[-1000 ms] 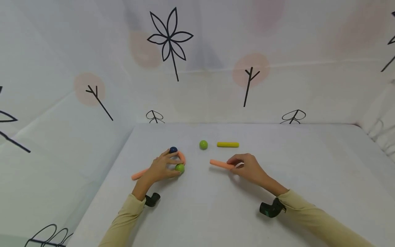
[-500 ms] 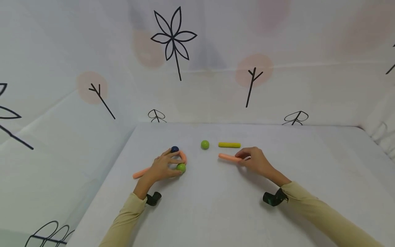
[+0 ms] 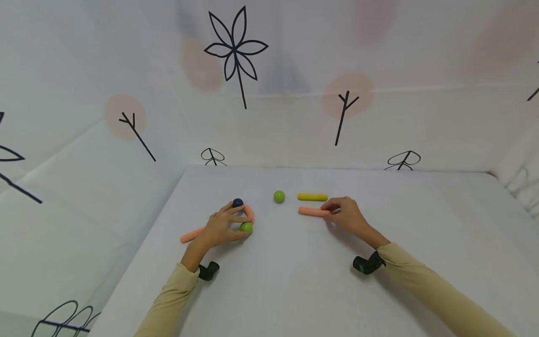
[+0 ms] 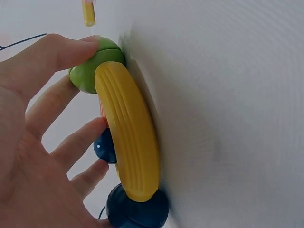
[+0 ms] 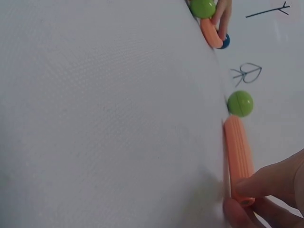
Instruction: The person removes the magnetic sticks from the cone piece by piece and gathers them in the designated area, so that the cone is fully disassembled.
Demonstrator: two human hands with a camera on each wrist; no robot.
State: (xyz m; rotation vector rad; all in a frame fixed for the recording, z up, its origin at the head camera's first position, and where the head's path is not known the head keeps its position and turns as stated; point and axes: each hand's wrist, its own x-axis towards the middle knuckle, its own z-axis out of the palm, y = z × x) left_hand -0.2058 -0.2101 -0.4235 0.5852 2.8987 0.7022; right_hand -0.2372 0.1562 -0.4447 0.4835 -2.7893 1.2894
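- The left hand [image 3: 217, 229] pinches a green ball [image 4: 89, 76] between thumb and index finger, its remaining fingers spread along the pieces beyond.
- Beside those fingers, an orange curved piece [image 3: 249, 213] runs from the green ball to a dark blue ball [image 3: 237, 202], while a yellow curved piece [image 4: 128, 133], seen from the left wrist, reaches from the same green ball to a second blue ball [image 4: 137, 211].
- A straight orange bar [image 3: 191, 235] juts out to the left, partly hidden by the hand and wrist.
- The right hand [image 3: 348, 216] grips one end of an orange stick [image 3: 310, 211] between thumb and fingers, the free end pointing left; whether the stick touches the bench [image 3: 269, 290] cannot be told.
- Just beyond the stick and nearly parallel, a yellow stick [image 3: 312, 197] lies near another green ball [image 3: 279, 196], a gap between them.
- Tan sleeves [image 3: 442, 290] and black wrist cameras [image 3: 368, 263] frame the scene before a pale backdrop [image 3: 278, 135] with black plant drawings.
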